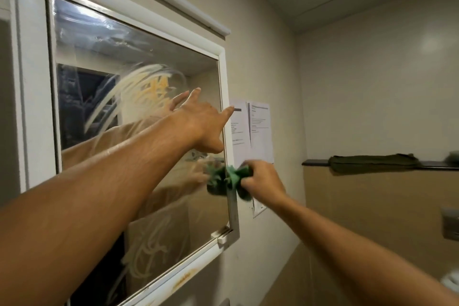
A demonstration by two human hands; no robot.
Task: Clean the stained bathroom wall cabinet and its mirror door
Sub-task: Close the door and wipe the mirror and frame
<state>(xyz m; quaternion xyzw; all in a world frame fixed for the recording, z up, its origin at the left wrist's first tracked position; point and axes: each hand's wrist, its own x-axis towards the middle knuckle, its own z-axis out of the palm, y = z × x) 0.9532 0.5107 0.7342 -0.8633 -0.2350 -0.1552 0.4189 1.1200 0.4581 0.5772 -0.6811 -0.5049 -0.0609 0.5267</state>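
The white wall cabinet [32, 82] hangs at the left with its mirror door [139, 77] facing me. Yellowish smears streak the glass in the middle and lower down. My left hand [201, 122] rests flat against the mirror's right side, fingers spread, holding nothing. My right hand [263, 179] grips a crumpled green cloth [233, 176] pressed on the door's right frame edge. Orange stains mark the cabinet's bottom rail [183, 278].
Two printed paper sheets [258, 129] are stuck on the wall right of the cabinet. A dark shelf [315, 163] on the right wall carries a folded dark green cloth [372, 161]. A metal fitting [450, 227] sits at the right edge.
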